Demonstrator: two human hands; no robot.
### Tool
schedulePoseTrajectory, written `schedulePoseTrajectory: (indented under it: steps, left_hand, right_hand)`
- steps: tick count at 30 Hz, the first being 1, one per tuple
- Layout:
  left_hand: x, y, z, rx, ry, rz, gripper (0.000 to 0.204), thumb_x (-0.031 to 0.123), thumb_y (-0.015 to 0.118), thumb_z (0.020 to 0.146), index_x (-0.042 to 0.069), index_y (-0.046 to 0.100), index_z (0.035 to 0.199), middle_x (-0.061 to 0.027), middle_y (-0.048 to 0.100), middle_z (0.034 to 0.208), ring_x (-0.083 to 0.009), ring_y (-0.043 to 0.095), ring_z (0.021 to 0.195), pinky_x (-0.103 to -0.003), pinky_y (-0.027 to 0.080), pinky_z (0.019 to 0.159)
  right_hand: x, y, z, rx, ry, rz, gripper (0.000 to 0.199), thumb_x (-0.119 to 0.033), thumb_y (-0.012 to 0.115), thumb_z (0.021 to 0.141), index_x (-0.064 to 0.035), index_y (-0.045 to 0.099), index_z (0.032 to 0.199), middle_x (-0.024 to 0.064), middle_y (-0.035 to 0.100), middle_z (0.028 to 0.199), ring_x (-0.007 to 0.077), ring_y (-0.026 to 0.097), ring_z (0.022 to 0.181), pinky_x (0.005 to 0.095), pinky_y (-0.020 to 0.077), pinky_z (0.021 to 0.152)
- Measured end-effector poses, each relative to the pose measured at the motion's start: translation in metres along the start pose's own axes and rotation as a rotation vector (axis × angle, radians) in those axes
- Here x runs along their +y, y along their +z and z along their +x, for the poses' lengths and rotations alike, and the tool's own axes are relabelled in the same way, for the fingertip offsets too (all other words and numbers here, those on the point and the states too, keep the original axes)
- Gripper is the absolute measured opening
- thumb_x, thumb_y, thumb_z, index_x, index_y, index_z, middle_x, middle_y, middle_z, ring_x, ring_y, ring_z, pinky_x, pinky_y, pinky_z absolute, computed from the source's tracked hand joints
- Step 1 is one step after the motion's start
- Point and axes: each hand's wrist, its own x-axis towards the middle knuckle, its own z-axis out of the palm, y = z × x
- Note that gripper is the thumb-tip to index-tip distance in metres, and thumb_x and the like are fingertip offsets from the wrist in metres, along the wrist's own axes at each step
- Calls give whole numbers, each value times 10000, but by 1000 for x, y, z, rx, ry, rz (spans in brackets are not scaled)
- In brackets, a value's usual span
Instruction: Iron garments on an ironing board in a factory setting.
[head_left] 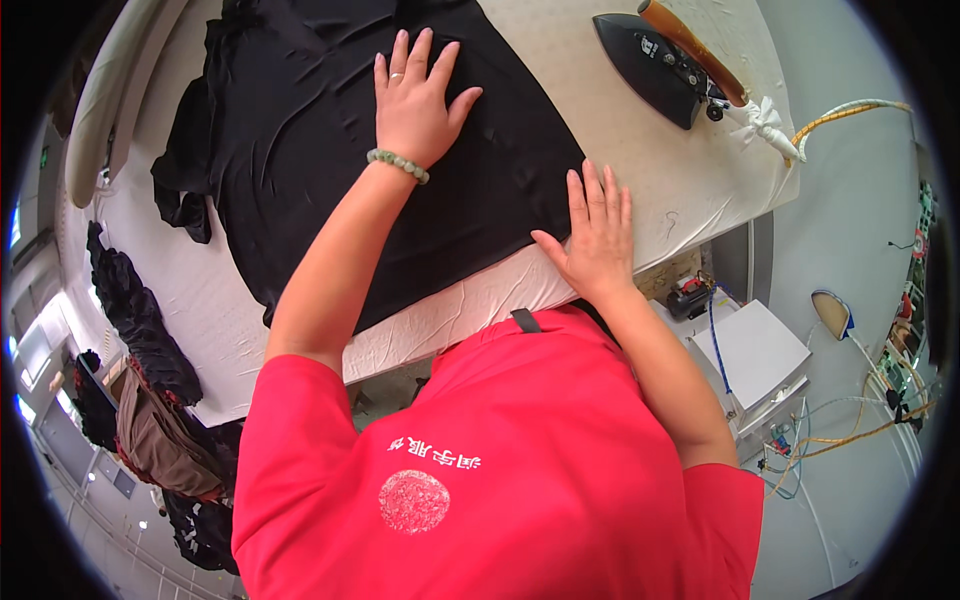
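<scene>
We have a cream-covered worktop across the upper part of the view, its cloth creased along the near edge. Below it we see the person's red shirt, which carries most of the writing here: a short row of white characters with a round, speckled white emblem beneath.

On the worktop we find the black garment, spread out with wrinkles toward its far end, its near edge lying close to the worktop's front. At the far left we notice a heap of dark and brown clothes, and to the right, below worktop height, a white box.

Near the worktop's right end we see a black iron with a brown handle, a small pale mark on its body; a knotted white cloth sits behind it.

Our left hand rests flat on the garment, fingers moderately spread and gripping nothing. Our right hand lies palm down at the garment's right corner, fingers straight and closer together, thumb wide. We also spot a greenish bead bracelet and a ring on the left.
</scene>
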Motion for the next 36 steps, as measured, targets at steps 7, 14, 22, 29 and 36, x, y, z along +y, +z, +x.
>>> schedulePoseTrajectory:
  steps: [7, 14, 22, 29, 36]
  left_hand:
    - [5, 10, -10, -353, 245, -385, 480, 245, 789, 827, 89, 636, 1255, -113, 561, 1387, -353, 496, 1327, -547, 366, 1134]
    - [-28, 19, 36, -126, 91, 57, 532, 253, 760, 862, 83, 602, 1340, -118, 521, 1465, -356, 461, 1386, -508, 365, 1157]
    - [101, -9, -51, -546, 111, -371, 762, 375, 754, 823, -14, 513, 1432, -199, 422, 1556, -362, 353, 1475, -505, 253, 1225]
    - [117, -16, -78, -560, 160, -577, 782, 315, 781, 775, -23, 503, 1422, -208, 443, 1532, -385, 361, 1467, -547, 283, 1199]
    - [-2, -21, -30, -191, -52, -281, 425, 171, 811, 782, 36, 654, 1153, -143, 578, 1360, -372, 483, 1360, -554, 344, 1164]
  right_hand:
    - [-3, 21, 12, -15, -233, 145, 829, -452, 705, 890, -16, 394, 1523, 183, 307, 1627, 376, 269, 1515, 547, 210, 1227]
    - [17, 11, -36, -147, -159, 133, 810, -421, 738, 866, -30, 430, 1506, 189, 342, 1612, 377, 301, 1505, 551, 220, 1226]
    - [85, -60, 96, 350, -147, -28, 631, -307, 727, 899, -35, 526, 1432, 171, 493, 1511, 370, 429, 1425, 523, 304, 1180]
    - [126, -72, 184, 226, 234, -341, 533, -422, 634, 977, -32, 567, 1333, 176, 676, 1250, 373, 635, 1153, 459, 504, 949]
    - [125, -108, 154, -261, 393, -107, 558, -476, 652, 969, -12, 580, 1270, 97, 690, 815, 271, 684, 767, 405, 543, 719]
